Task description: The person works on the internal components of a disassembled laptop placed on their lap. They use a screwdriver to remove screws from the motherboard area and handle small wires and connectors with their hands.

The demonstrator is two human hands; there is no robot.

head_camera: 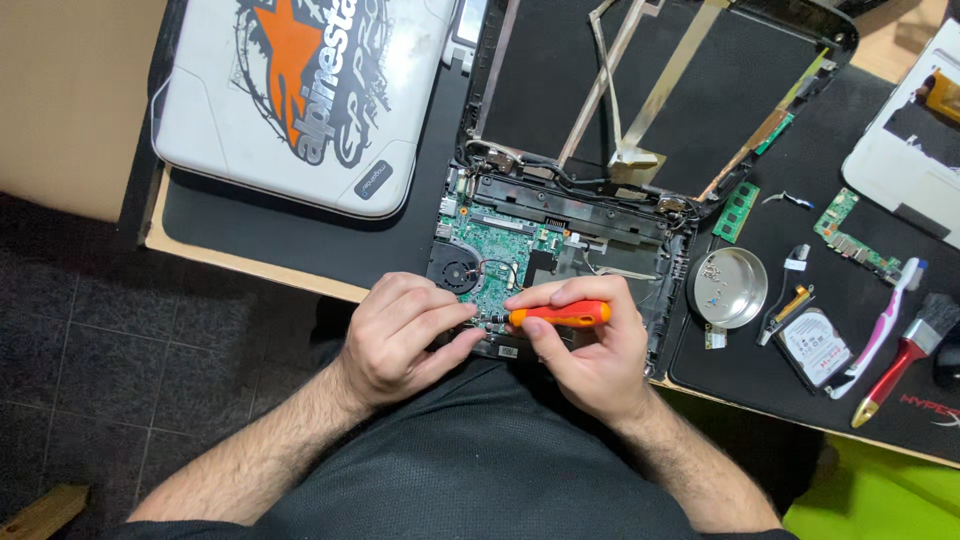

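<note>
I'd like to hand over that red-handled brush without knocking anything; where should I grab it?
Take the brush by its red handle, coming from the lower right table edge. The handle points that way, clear of the toothbrush lying beside it, while the bristles face the clutter.

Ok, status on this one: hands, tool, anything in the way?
Right hand grips orange screwdriver. Left hand steadies its tip over the opened laptop. Nothing blocking; screw dish sits aside.

Bare mat [280, 225] left of the laptop base [560, 250] looks passable; metal dish [730, 287] crowds its right.
</note>
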